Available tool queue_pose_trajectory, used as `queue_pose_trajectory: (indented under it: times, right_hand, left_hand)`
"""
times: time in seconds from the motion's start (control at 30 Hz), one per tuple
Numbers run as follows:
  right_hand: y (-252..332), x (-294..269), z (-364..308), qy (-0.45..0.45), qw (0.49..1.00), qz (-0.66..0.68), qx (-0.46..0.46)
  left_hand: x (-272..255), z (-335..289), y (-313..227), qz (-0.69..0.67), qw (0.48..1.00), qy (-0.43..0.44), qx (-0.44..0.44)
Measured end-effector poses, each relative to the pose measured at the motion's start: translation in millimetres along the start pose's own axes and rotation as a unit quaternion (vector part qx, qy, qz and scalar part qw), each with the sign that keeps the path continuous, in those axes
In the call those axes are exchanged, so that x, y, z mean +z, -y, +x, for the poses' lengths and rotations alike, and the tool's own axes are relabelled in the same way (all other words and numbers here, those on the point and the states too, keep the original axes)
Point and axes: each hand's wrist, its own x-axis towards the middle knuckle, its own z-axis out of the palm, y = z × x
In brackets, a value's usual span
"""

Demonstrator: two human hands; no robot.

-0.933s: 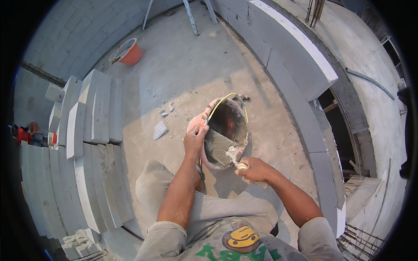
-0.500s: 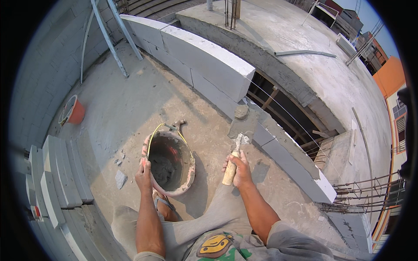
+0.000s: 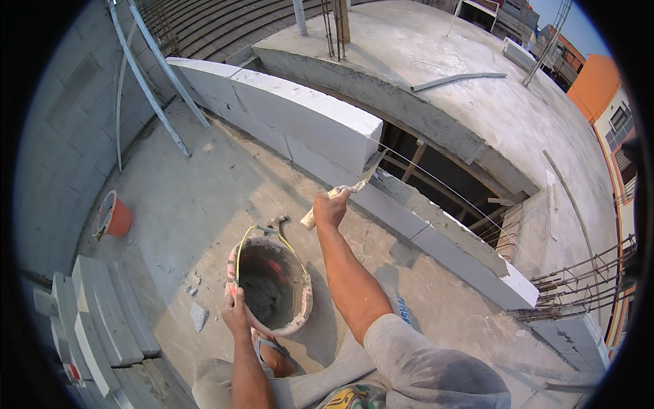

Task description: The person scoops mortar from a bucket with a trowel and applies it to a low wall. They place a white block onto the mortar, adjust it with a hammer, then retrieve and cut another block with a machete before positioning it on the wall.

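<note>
In my right hand [image 3: 331, 206] is a trowel [image 3: 308, 221], its pale wooden handle wrapped by my fingers. Its blade, seen nearly edge-on, is up at the end face of a white upper block [image 3: 306, 129]; whether it touches cannot be made out. Grey mortar [image 3: 436, 215] coats the top of the lower course of blocks [image 3: 388, 211] beyond that end. My left hand [image 3: 236, 315] is closed on the near-left rim of a reddish bucket [image 3: 308, 293] with a yellow handle. Wet mortar [image 3: 267, 294] lies inside it.
A hammer [image 3: 278, 221] lies behind the bucket. An orange pail [image 3: 118, 217] and stacked blocks [image 3: 102, 320] are on the left. Beyond the low wall, a taut string [image 3: 449, 192] runs beside an opening [image 3: 409, 160]. Rebar [image 3: 579, 276] juts out at the right.
My right hand has moved forward and left, bringing the trowel from beside the lower course up to the upper block's end. The mortar lump no longer shows on its blade. My left hand stays on the bucket.
</note>
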Motion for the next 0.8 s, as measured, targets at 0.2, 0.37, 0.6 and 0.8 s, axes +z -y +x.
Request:
queue_pose_trajectory:
  times: [0.2, 0.37, 0.6, 0.8]
  right_hand:
    - [26.6, -5.3, -10.8, 0.021, 0.997, -0.064, -0.037]
    - [33.9, 10.3, -11.5, 0.041, 0.989, -0.133, -0.056]
    - [5.8, 6.1, -55.2, 0.035, 0.984, -0.151, -0.091]
    - [-39.5, -69.8, -69.0, 0.113, 0.980, -0.131, -0.095]
  left_hand:
    - [-1.1, -1.0, -2.4, 0.004, 1.000, 0.010, 0.008]
    - [4.5, -2.3, -4.2, -0.012, 1.000, -0.003, 0.015]
    - [9.2, -3.8, -18.1, 0.006, 1.000, 0.001, 0.006]
    - [7.7, 5.1, -4.4, 0.027, 0.999, 0.017, -0.009]
